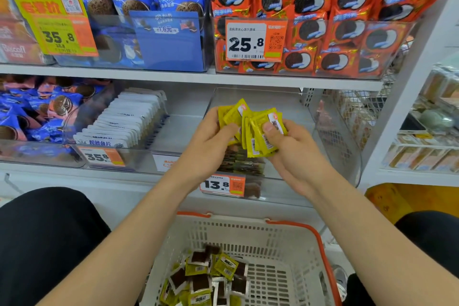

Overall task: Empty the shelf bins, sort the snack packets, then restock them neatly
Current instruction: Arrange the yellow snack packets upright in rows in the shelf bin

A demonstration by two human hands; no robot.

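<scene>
A bunch of small yellow snack packets [250,126] is held in front of a clear shelf bin [323,146] on the lower shelf. My left hand [211,141] grips the bunch from the left, and my right hand [290,149] pinches it from the right with the thumb on top. Several dark packets [241,163] lie in the front of that bin, behind a 13.8 price tag [222,185]. Below, a white basket with an orange rim [298,226] holds a loose heap of yellow and dark brown packets [206,278].
Left of the bin, white packets [124,119] stand in a row, and blue cookie packs [37,112] fill the bin beyond. The upper shelf holds blue packs [139,2] and red-orange packs [323,20]. Another shelf unit [427,146] stands at right. My dark-clothed knees flank the basket.
</scene>
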